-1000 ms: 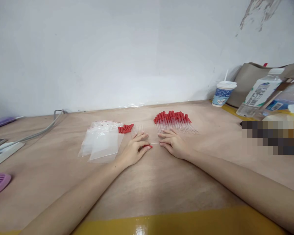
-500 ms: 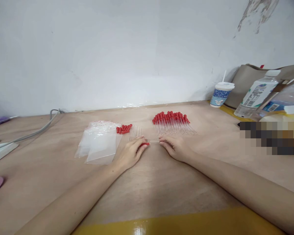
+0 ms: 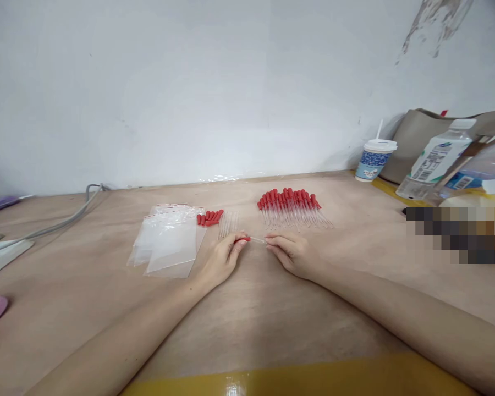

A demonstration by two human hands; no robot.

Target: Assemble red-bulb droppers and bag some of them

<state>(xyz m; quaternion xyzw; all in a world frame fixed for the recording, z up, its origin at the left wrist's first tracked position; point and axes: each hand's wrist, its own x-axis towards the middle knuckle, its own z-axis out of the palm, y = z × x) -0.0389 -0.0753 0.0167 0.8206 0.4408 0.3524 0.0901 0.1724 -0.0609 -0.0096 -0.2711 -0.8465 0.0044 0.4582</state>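
Between finger and thumb, my left hand pinches a red rubber dropper bulb. Its open end points right and meets the end of a thin clear dropper tube. At the other end of that tube are the closed fingertips of my right hand. Just beyond my left hand lie several loose clear tubes side by side, with a small group of loose red bulbs to their left. Behind my right hand is a fanned pile of droppers with red bulbs fitted.
Clear zip bags lie overlapped left of the loose bulbs. A grey cable runs along the left side. A paper cup with a straw, a plastic bottle and a grey bag stand at the back right.
The gap between the red bulb and the tube has closed; their ends now touch. My right hand has come slightly left, and the tube now tilts a little.
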